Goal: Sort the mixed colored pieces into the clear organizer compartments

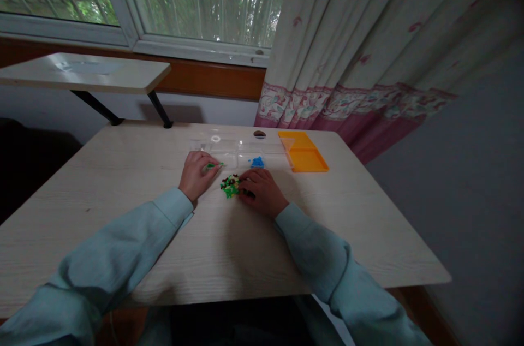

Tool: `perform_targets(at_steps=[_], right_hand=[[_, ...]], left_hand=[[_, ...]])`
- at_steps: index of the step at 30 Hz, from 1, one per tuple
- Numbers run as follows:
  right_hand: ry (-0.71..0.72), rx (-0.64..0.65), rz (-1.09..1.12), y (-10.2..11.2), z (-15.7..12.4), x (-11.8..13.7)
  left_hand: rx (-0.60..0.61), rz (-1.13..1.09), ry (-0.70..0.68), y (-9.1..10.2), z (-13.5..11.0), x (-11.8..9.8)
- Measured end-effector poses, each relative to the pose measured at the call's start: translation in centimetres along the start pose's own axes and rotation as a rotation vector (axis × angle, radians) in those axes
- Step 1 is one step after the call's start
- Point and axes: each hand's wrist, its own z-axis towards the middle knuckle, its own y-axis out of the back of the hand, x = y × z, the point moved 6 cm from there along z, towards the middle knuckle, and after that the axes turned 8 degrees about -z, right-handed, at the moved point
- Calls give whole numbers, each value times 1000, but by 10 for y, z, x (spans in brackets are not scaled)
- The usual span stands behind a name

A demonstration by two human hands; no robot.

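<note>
My left hand [197,174] is at the front left of a clear divided plastic tray [236,150]. Its thumb and fingers close around small green pieces [210,166], partly hidden by the fingers. On the table just in front of the tray lies a small pile of mixed green, yellow and dark brown pieces [230,186]. My right hand [262,192] rests at the right side of this pile with curled fingers touching it; whatever is between the fingertips is hidden. Small blue pieces [257,162] sit together in a tray compartment beyond my right hand.
An orange plastic lid or shallow tray [305,152] lies at the right end of the clear tray. Behind them is a round cable hole [259,134] in the wooden table [176,253]. A raised shelf [135,76] on black legs stands at the back left. A curtain [327,51] hangs behind.
</note>
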Motion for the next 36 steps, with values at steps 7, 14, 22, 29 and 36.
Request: perform_targets(at_steps=[7, 14, 22, 29, 36], right_hand=[[35, -21, -20, 0, 1, 2], [71, -23, -38, 1, 2, 4], [21, -75, 41, -3, 1, -5], [-66, -100, 134, -5, 1, -15], [-183, -199, 231, -2, 1, -23]], left_hand=[[14, -6, -6, 1, 0, -3], [13, -15, -1, 1, 1, -4], [11, -4, -18, 1, 0, -5], [-28, 137, 13, 2, 0, 4], [-54, 180, 56, 5, -1, 16]])
